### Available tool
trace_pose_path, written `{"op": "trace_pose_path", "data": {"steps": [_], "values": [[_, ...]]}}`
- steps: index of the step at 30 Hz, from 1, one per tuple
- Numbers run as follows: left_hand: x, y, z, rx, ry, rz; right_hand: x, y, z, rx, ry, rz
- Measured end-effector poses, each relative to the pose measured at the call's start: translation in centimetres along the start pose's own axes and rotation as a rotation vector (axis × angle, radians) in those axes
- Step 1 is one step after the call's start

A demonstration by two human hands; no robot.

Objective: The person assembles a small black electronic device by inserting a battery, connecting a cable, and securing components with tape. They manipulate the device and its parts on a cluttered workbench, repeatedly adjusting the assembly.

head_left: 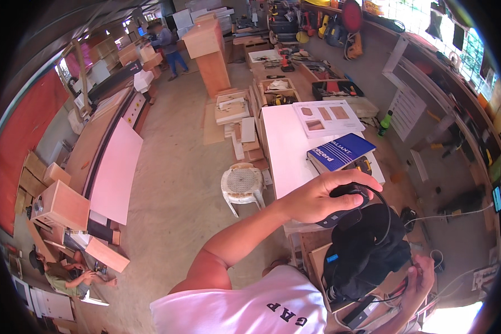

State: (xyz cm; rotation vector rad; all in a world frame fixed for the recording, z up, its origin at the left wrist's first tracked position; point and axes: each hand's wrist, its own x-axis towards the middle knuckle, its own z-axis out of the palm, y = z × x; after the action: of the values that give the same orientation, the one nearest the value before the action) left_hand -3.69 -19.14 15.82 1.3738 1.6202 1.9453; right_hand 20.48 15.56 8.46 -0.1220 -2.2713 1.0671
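My left hand is wrapped round a black, rounded device with a black cable looping from it. The device is held above a black fabric bundle, which has a small blue tag and sits beside the white-topped table. To the right of that bundle, my right hand has its fingers curled and pressed together. What lies between those fingers is too small to make out. Under the right forearm is a dark, flat box among loose cables.
A blue book and a printed sheet lie on the white tabletop. A white stool stands to its left. Farther back are wooden offcuts and tools. One person stands far off; another sits at lower left.
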Motion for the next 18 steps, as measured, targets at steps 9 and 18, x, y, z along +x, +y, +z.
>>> {"op": "trace_pose_path", "data": {"steps": [9,18], "values": [[2.3,-3.4,1.3,0.013,-0.041,-0.158,-2.1,-0.5,-4.9,-0.543,0.011,-0.079],[1.7,-10.5,3.3,-0.374,0.005,-0.356,-2.3,-2.1,-3.8,-0.203,-0.075,0.186]]}}
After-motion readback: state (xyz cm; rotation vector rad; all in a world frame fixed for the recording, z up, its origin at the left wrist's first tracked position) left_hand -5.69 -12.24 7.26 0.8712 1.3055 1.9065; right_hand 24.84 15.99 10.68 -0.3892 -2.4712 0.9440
